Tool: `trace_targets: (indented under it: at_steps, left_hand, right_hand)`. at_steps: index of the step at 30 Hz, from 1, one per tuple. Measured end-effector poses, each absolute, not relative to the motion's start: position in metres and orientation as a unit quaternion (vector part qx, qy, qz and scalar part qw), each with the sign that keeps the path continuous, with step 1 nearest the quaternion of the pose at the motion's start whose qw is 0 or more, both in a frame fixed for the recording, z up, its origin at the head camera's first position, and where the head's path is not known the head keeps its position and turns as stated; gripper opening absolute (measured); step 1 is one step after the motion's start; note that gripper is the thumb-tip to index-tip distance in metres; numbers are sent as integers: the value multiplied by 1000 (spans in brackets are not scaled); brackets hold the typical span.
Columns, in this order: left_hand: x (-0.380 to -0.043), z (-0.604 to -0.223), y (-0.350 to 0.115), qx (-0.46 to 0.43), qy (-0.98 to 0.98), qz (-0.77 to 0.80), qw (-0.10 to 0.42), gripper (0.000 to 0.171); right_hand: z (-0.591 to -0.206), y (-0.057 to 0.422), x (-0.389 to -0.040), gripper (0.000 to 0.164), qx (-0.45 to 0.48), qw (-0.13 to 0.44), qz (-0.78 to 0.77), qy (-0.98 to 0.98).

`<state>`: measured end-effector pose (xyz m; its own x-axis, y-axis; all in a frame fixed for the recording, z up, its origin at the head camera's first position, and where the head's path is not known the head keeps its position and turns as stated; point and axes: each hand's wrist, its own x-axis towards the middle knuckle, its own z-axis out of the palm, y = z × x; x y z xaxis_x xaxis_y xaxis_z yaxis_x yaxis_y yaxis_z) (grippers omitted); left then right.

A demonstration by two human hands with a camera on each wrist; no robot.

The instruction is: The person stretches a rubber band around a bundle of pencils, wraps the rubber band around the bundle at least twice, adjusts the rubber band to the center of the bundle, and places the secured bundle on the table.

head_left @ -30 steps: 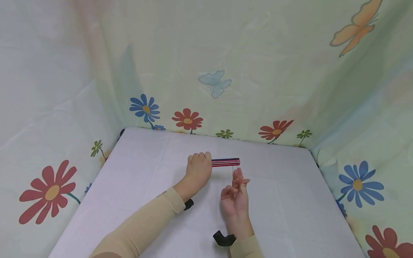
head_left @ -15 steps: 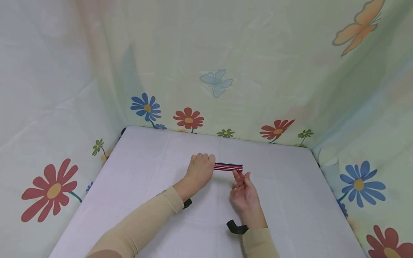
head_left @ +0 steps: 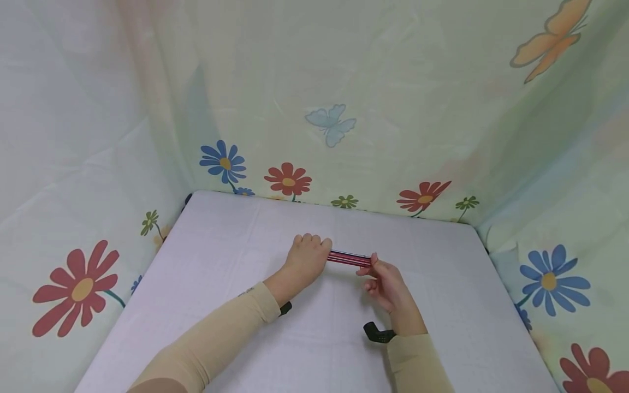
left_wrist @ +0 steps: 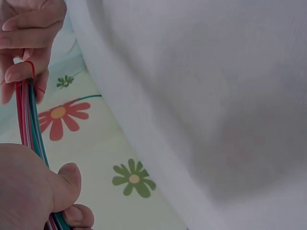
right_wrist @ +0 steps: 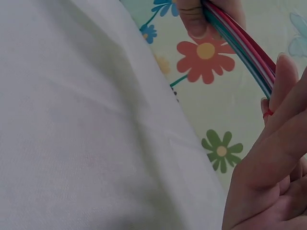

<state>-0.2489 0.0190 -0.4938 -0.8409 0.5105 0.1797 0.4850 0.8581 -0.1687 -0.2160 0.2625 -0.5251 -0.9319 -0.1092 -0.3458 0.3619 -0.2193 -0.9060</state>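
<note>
My left hand (head_left: pixel 307 261) grips a bundle of thin red, pink and teal sticks (head_left: pixel 348 258) by its left part, above the white table. The bundle lies nearly level in the head view, dipping slightly to the right. My right hand (head_left: pixel 391 286) is at its right end, thumb and a fingertip on either side. A thin red rubber band (left_wrist: pixel 33 70) loops over a finger of the right hand at that end in the left wrist view. In the right wrist view, a short piece of the band (right_wrist: pixel 267 114) shows at a fingertip; the thumb hides the bundle's end.
A white cloth-covered table (head_left: pixel 275 338) lies under both hands. Around its back and sides hangs a pale curtain (head_left: pixel 255 82) printed with flowers and butterflies. Black wrist-worn pieces, such as the one by the right wrist (head_left: pixel 378 333), stick out below the hands.
The right hand has moved right and turned from palm-up to beside the bundle's end. The band, earlier stretched below the bundle, is now drawn to its end. The left hand has shifted slightly right.
</note>
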Motion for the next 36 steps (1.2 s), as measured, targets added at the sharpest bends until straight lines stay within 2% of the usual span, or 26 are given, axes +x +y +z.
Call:
trace_targets:
  at_steps: [7, 14, 22, 29, 32, 36]
  left_hand:
    - [-247, -499, 21, -259, -954, 76, 128, 14]
    - [-247, -500, 20, -244, -958, 78, 129, 15]
    - [-247, -499, 21, -239, -959, 69, 138, 15]
    - [-247, -497, 17, -219, -967, 61, 117, 13]
    - [-249, -495, 16, -210, -970, 59, 111, 14]
    - [-250, -495, 14, -213, -970, 48, 109, 13]
  right_hand:
    - [-518, 252, -220, 40, 129, 126, -694, 697]
    - [-518, 240, -216, 32, 139, 101, -684, 709]
    - [-527, 230, -210, 25, 119, 48, -751, 647]
    - [-534, 234, -204, 15, 61, 54, -807, 586]
    - [-536, 236, -205, 14, 81, 46, -811, 577]
    - [-536, 234, -207, 2, 121, 24, -762, 636]
